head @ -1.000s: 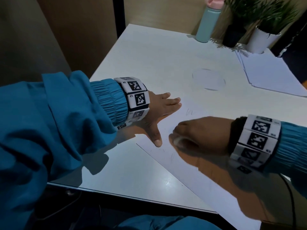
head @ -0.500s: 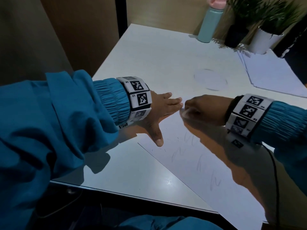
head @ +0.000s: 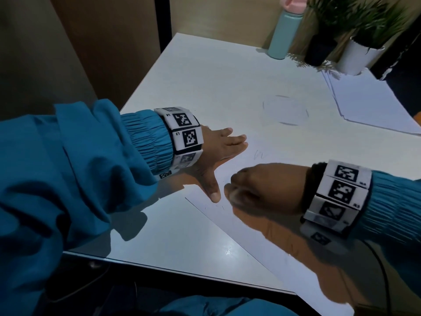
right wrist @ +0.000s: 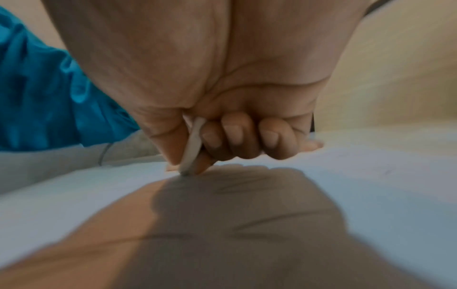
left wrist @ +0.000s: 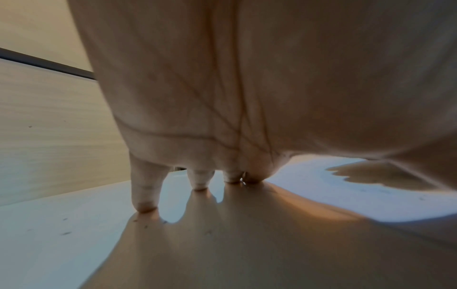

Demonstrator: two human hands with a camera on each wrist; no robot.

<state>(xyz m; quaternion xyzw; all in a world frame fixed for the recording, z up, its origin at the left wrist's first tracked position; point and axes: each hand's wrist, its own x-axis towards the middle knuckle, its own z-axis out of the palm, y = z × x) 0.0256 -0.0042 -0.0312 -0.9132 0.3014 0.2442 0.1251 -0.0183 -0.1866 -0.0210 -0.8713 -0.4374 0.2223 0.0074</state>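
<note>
We press our left hand (head: 214, 156) flat, fingers (left wrist: 144, 191) straight and spread, on the paper (head: 284, 153) near the front edge of the tabletop (head: 182, 224), so the paper can't slide. Our right hand (head: 262, 185) pinches the eraser (right wrist: 191, 148) between thumb and curled fingers, its tip down on the paper over pencil marks.

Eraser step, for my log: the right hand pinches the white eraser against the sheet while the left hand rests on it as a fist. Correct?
Not quite: the left hand is no fist; the head view shows it flat on the sheet, fingers straight. The right hand does pinch the white eraser against the sheet.
</note>
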